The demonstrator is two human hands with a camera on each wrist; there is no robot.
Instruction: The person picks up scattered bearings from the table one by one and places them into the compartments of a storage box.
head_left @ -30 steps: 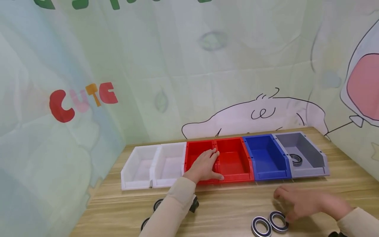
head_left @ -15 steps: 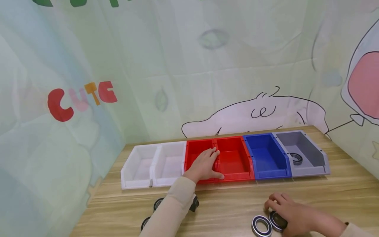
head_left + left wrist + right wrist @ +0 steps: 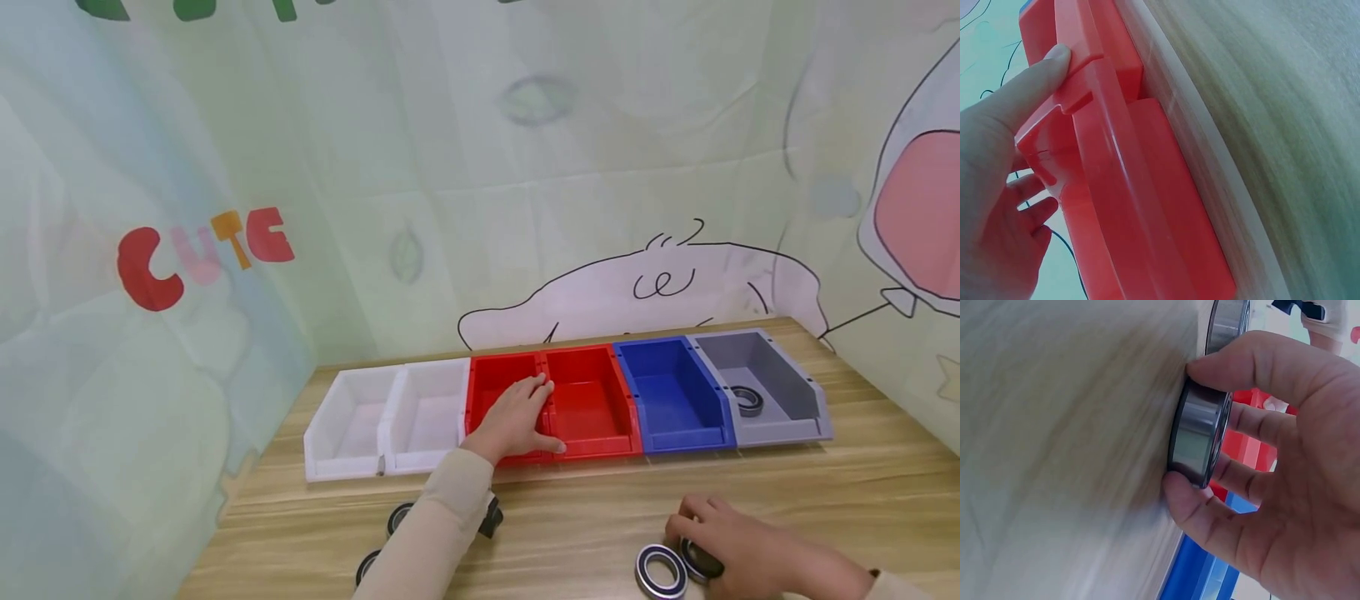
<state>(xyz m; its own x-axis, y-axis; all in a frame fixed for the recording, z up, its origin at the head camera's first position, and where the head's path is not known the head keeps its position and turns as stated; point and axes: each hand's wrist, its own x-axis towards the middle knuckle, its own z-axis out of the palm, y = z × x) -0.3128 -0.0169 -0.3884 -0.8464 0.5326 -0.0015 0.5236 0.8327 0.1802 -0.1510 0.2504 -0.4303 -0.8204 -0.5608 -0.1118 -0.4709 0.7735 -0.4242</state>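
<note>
Printed sheet (image 3: 405,150) behind, wood-grain tabletop (image 3: 570,500) below. Right grip (image 3: 742,537) bent to the width of one bearing (image 3: 1197,437), fingertips on opposite sides of its outer rim, other fingers behind it. Held bearing lies at the right front of the tabletop, just beside a second bearing (image 3: 643,575); whether it has left the surface, cannot tell.

Left grip (image 3: 513,421) rests across the two red bins, fingers loosely spread, thumb on a front rim; no bearing in it.

Step in hand, as judged: picking up the bearing. Method: keep the pinch across the full diameter, pressure even, since smooth steel may slip. Raise straight up first, to avoid knocking the neighbour. Keep the left grip light so the row is not pushed askew.

Count, bins: 6 in one row. White 2 (image 3: 348,468) (image 3: 427,460); red 2 (image 3: 495,375) (image 3: 588,408); blue 1 (image 3: 667,392); gray 1 (image 3: 780,432).

Count, bearings: 5 in view. Held 1; beside it 1; inside the gray bin 1 (image 3: 757,406); near the left sleeve (image 3: 427,542), partly covered, 2 (image 3: 394,520) (image 3: 362,569).

Black object beside that sleeve: 1 (image 3: 492,518), partly hidden, identity unclear.
</note>
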